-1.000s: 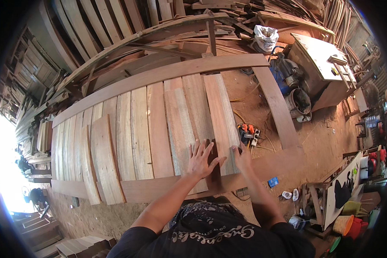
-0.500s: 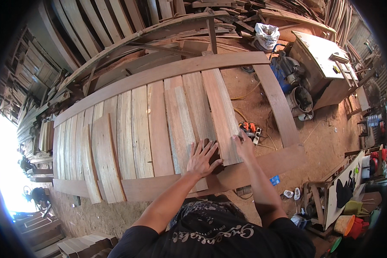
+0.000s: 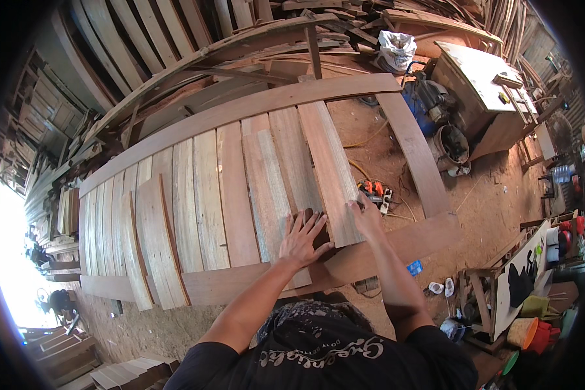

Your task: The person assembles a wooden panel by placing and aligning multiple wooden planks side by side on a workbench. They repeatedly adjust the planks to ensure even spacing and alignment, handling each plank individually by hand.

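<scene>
A long wooden frame (image 3: 240, 116) lies across in front of me, with several planks set side by side between its rails. My left hand (image 3: 299, 242) rests flat, fingers spread, at the near end of a loose plank (image 3: 266, 172) that lies on top of the others. On the right edge of the last plank (image 3: 328, 166), close to its near end, my right hand (image 3: 366, 220) is closed, thumb on top. That plank's near end stops by the near rail (image 3: 396, 248). Two more loose planks (image 3: 166, 260) lie across the near rail at the left.
An orange power tool (image 3: 374, 193) with a cable sits on the dirt floor beyond my right hand. A motor machine (image 3: 429, 101), a bucket (image 3: 450, 149) and a wooden cabinet (image 3: 478, 84) stand at the far right. Timber (image 3: 149, 36) leans along the back.
The whole view has shifted slightly. Both hands keep their places on the planks, and the planks show no clear movement.
</scene>
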A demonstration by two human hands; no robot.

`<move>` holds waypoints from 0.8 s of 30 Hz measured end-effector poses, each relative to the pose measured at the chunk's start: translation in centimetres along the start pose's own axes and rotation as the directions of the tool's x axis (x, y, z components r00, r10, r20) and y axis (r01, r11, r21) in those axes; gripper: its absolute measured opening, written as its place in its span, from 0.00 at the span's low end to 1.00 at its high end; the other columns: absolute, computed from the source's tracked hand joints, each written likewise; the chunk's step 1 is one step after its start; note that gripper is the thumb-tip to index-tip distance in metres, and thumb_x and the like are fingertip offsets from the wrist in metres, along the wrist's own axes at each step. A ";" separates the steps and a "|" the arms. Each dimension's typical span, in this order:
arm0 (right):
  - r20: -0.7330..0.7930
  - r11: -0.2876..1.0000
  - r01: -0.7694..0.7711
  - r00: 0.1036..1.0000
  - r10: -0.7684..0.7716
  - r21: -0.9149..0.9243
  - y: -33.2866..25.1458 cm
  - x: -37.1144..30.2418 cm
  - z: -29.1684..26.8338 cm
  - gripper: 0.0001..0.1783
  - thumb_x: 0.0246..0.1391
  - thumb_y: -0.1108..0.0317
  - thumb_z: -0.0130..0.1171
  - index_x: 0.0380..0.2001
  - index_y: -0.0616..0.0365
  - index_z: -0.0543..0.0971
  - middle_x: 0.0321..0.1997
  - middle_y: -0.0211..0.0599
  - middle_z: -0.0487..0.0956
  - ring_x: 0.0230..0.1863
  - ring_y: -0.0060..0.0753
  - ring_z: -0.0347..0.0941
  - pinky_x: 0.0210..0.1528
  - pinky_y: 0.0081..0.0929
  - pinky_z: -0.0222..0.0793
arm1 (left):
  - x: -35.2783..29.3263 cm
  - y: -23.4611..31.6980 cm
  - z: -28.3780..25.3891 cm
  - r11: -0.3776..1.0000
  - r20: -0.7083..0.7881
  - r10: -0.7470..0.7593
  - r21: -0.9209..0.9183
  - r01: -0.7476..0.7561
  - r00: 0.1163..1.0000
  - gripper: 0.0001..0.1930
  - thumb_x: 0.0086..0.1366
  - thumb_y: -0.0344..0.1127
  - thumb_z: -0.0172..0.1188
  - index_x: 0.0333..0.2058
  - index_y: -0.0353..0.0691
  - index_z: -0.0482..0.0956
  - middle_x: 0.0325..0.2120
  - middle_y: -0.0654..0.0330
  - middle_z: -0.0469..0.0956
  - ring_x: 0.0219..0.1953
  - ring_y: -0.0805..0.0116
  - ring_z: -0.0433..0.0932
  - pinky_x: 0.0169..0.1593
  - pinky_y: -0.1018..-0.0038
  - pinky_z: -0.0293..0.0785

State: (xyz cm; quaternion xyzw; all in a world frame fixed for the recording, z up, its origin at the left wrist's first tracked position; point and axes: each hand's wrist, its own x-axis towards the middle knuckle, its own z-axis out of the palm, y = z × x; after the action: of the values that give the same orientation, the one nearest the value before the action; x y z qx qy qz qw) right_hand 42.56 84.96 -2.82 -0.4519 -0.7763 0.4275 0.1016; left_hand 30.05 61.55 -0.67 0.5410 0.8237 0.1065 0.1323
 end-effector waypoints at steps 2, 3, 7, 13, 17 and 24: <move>-0.002 1.000 0.006 1.000 -0.006 -0.016 -0.2 -0.1 -0.1 0.40 0.74 0.52 0.66 0.78 0.67 0.72 0.70 0.61 0.84 0.67 0.49 0.85 0.71 0.39 0.76 | 0.0 -0.1 0.2 1.000 0.001 0.004 0.005 -0.004 1.000 0.51 0.75 0.84 0.42 0.85 0.58 0.57 0.84 0.58 0.61 0.87 0.43 0.49 0.87 0.36 0.32; 0.006 1.000 -0.003 1.000 0.003 -0.021 -0.8 -0.4 -0.5 0.40 0.74 0.52 0.66 0.78 0.67 0.72 0.70 0.61 0.84 0.66 0.48 0.86 0.71 0.38 0.76 | -0.1 -0.1 0.3 1.000 0.002 0.004 0.012 -0.004 1.000 0.51 0.75 0.84 0.42 0.85 0.58 0.57 0.84 0.58 0.61 0.87 0.43 0.49 0.87 0.36 0.32; 0.046 0.993 -0.017 0.999 0.012 0.113 -1.0 -0.4 -0.6 0.43 0.71 0.46 0.65 0.78 0.63 0.72 0.63 0.71 0.85 0.65 0.63 0.86 0.68 0.48 0.79 | -0.2 -0.2 0.6 1.000 -0.012 0.018 0.021 -0.018 1.000 0.51 0.75 0.83 0.42 0.85 0.58 0.57 0.83 0.58 0.62 0.87 0.43 0.50 0.88 0.37 0.32; 0.006 0.999 -0.016 1.000 0.016 0.044 -0.2 -0.1 0.2 0.43 0.70 0.47 0.66 0.79 0.62 0.72 0.63 0.70 0.86 0.65 0.61 0.86 0.68 0.47 0.79 | -0.2 0.0 0.4 1.000 0.000 0.023 0.018 -0.023 1.000 0.52 0.74 0.85 0.40 0.85 0.58 0.57 0.83 0.57 0.62 0.87 0.44 0.51 0.88 0.37 0.33; 0.001 0.997 -0.035 0.999 0.035 0.066 0.3 0.0 0.7 0.43 0.70 0.45 0.66 0.78 0.61 0.73 0.63 0.69 0.86 0.66 0.60 0.85 0.70 0.47 0.78 | -0.1 0.1 0.1 0.999 -0.002 0.035 0.004 -0.035 0.999 0.54 0.73 0.85 0.42 0.85 0.55 0.58 0.83 0.56 0.63 0.86 0.44 0.52 0.88 0.37 0.34; -0.008 0.997 -0.021 1.000 0.022 0.075 0.4 0.2 1.9 0.43 0.69 0.45 0.68 0.77 0.61 0.75 0.64 0.68 0.86 0.68 0.61 0.84 0.72 0.47 0.76 | -0.1 -0.2 0.3 1.000 -0.020 0.023 -0.020 -0.023 1.000 0.58 0.70 0.89 0.42 0.85 0.53 0.58 0.82 0.56 0.64 0.86 0.45 0.52 0.88 0.39 0.34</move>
State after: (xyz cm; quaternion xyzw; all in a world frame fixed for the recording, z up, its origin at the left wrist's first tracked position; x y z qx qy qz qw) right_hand 41.67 84.10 -4.37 -0.4582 -0.7542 0.4555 0.1175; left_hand 30.03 61.35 -1.00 0.5480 0.8176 0.1216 0.1284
